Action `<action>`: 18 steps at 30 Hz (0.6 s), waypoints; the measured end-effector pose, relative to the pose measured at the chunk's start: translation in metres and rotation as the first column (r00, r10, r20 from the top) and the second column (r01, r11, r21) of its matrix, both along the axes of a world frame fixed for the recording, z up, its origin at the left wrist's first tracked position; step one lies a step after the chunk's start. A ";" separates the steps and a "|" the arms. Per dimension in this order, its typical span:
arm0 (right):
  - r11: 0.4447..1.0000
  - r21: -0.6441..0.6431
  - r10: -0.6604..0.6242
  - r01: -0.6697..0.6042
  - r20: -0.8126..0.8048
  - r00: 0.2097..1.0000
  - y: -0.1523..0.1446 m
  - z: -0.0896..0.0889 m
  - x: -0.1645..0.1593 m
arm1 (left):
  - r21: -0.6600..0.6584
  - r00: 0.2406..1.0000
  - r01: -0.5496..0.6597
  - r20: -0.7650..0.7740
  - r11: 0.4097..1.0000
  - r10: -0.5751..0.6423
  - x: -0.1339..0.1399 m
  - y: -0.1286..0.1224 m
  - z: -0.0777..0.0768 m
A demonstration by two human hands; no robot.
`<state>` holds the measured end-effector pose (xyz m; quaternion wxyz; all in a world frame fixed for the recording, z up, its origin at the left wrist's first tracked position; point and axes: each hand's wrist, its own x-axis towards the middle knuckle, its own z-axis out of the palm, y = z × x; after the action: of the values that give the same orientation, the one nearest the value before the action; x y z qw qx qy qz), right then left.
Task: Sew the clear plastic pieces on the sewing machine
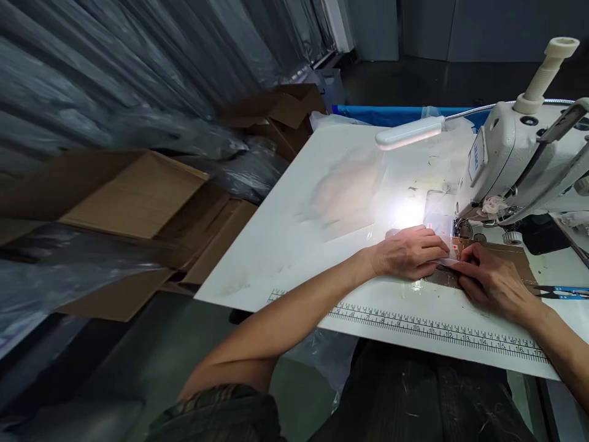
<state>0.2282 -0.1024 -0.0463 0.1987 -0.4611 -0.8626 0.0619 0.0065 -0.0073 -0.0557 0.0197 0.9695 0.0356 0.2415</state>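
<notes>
My left hand (416, 252) rests on the table just left of the sewing machine's needle area, its fingers bent and closed together on the edge of a thin white strip (445, 262). From the other side my right hand (494, 279) pinches the same strip between thumb and fingers. Behind the hands, a see-through sheet with small red marks (439, 224) lies under the lamp's glare beside the presser foot (462, 229) of the white sewing machine (497, 153). The strip's exact material cannot be made out. A brown plate (513, 255) lies partly beneath my right hand.
Blue-handled thread snips (564, 293) lie right of my right hand, near a dark flat object (543, 233). A printed ruler (414, 328) runs along the front edge of the white table (257, 276). Open cardboard boxes (133, 193) and plastic sheeting stand at the left.
</notes>
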 end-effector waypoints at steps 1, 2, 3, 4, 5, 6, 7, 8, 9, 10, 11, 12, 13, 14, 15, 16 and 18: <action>0.999 -0.035 0.017 -0.019 -0.061 0.998 0.003 0.002 0.003 | 0.003 1.000 0.005 -0.019 1.000 -0.005 -0.001 0.000 0.001; 0.997 -0.079 0.016 -0.025 -0.112 0.994 0.006 0.004 0.007 | 0.011 0.999 0.011 -0.031 1.000 -0.010 -0.001 0.000 0.001; 0.992 -0.123 -0.001 -0.017 -0.140 0.990 0.009 0.007 0.010 | 0.027 0.999 0.016 -0.037 1.000 -0.015 -0.002 0.000 0.001; 0.987 -0.158 -0.028 0.006 -0.136 0.990 0.012 0.009 0.014 | 0.047 0.999 0.017 -0.041 0.999 -0.015 -0.002 0.000 0.002; 0.984 -0.174 -0.054 0.036 -0.104 0.993 0.015 0.010 0.016 | 0.067 0.999 0.015 -0.046 0.998 -0.012 -0.002 0.000 0.001; 0.983 -0.171 -0.075 0.065 -0.055 0.996 0.017 0.010 0.018 | 0.084 0.999 0.011 -0.050 0.996 -0.007 -0.002 0.000 0.001; 0.985 -0.153 -0.086 0.084 -0.003 0.996 0.019 0.010 0.019 | 0.097 0.998 0.008 -0.055 0.995 -0.003 -0.002 -0.001 0.001; 0.988 -0.126 -0.088 0.092 0.041 0.995 0.019 0.008 0.019 | 0.107 0.998 0.005 -0.058 0.994 0.001 -0.002 -0.001 0.001; 0.991 -0.094 -0.088 0.095 0.076 0.993 0.019 0.007 0.018 | 0.116 0.998 0.003 -0.059 0.993 0.004 -0.002 -0.001 0.000; 0.993 -0.065 -0.092 0.099 0.105 0.990 0.019 0.005 0.016 | 0.122 0.998 -0.002 -0.059 0.993 0.009 -0.002 -0.002 0.000; 0.994 -0.042 -0.096 0.102 0.131 0.987 0.018 0.003 0.014 | 0.127 0.998 -0.012 -0.056 0.992 0.019 -0.002 -0.002 0.000; 0.994 -0.025 -0.099 0.104 0.153 0.983 0.018 0.002 0.012 | 0.132 0.998 -0.029 -0.050 0.991 0.036 -0.002 -0.002 0.000; 0.994 -0.012 -0.102 0.106 0.175 0.979 0.017 0.001 0.010 | 0.135 0.998 -0.048 -0.043 0.990 0.054 -0.002 -0.002 -0.001; 0.994 -0.002 -0.107 0.110 0.196 0.975 0.016 0.001 0.008 | 0.138 0.997 -0.063 -0.032 0.988 0.068 -0.002 -0.002 -0.001; 0.993 0.005 -0.115 0.117 0.217 0.969 0.016 0.002 0.006 | 0.139 0.997 -0.072 -0.021 0.988 0.075 -0.002 -0.002 -0.001; 0.992 0.012 -0.126 0.127 0.237 0.963 0.016 0.003 0.004 | 0.142 0.997 -0.071 -0.010 0.987 0.073 -0.002 -0.002 -0.001; 0.989 0.016 -0.148 0.150 0.275 0.950 0.016 0.005 0.001 | 0.140 0.998 -0.054 -0.014 0.989 0.056 -0.003 -0.001 -0.001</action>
<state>0.2291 -0.0861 -0.0414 0.0797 -0.5294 -0.8445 -0.0160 0.0039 -0.0082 -0.0571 -0.0552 0.9694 0.0457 0.2350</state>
